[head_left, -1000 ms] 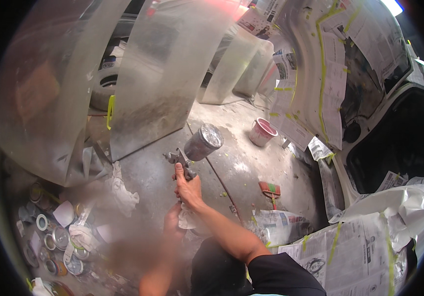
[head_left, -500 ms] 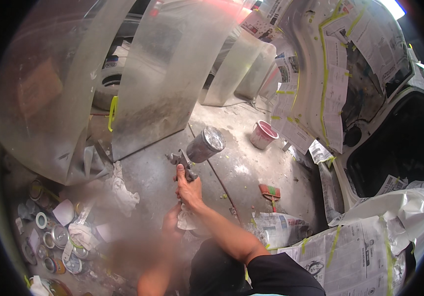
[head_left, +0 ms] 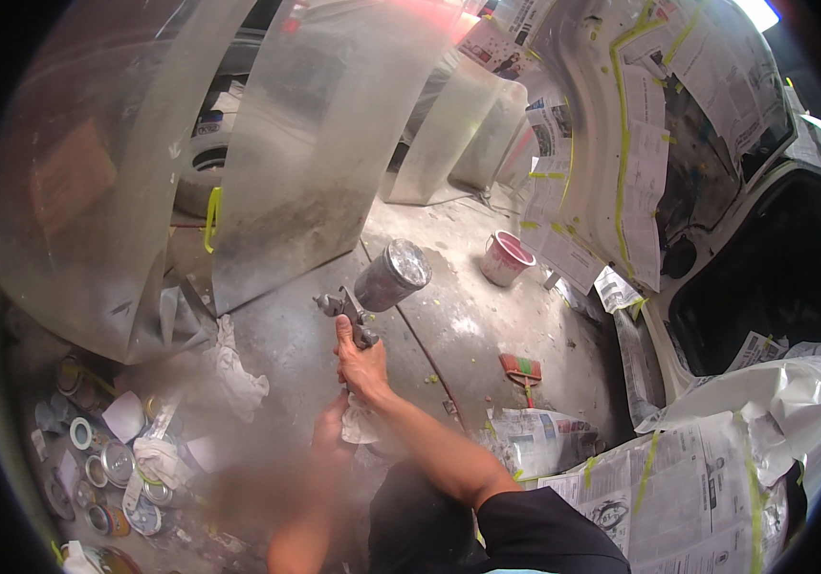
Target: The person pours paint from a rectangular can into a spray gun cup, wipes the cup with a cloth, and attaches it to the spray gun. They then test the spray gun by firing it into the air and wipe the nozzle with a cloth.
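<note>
A: Head view, pls. What is just changed?

B: Very little. The spray gun and the pink-stained bucket shift slightly left in the view tgt., so prob. the viewpoint moves, not the gun. For the work in hand, it means the gun is kept steady.

A: And the R hand?

B: It holds the gun by its handle, fingers wrapped, thumb up. The gun is in front of the person, above the concrete floor, w/ its grey, paint-smeared cup tilted to the right.

A: L hand?

B: It is just below the R one, beside a white cloth. Whether it grips the cloth, I cannot tell, b/c the hand is blurred.

A: Any other diff. vs. half a sec. ago?

B: The broom head also sits slightly more left. Otherwise same: paint tins at lower left, translucent plastic sheet hanging ahead, newspaper masking at lower right. The hands' pose has no visible change.
</note>
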### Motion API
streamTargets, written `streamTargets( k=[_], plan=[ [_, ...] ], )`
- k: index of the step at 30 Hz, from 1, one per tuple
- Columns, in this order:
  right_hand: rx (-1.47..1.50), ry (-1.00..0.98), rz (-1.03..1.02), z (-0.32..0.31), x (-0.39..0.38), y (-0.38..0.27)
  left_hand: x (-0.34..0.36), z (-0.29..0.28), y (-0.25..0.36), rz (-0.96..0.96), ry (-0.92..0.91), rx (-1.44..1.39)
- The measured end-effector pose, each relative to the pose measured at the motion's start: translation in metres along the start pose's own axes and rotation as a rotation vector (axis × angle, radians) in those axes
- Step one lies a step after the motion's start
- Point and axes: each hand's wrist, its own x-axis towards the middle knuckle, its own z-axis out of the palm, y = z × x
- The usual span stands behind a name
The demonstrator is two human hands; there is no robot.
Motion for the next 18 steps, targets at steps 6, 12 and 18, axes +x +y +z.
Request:
streamTargets(
  k=[6,12,18],
  plan=[
    [0.012,-0.006,-0.020,0.000,-0.005,0.001,-0.001,-0.003,-0.001,0.007,0.021,-0.009],
    [0.023,-0.029,-0.015,-0.002,-0.006,-0.004,-0.003,0.000,-0.002,0.028,0.014,-0.006],
    [0.074,-0.046,0.004,-0.005,-0.005,-0.004,0.002,-0.007,-0.004,0.022,-0.011,-0.020]
  ],
)
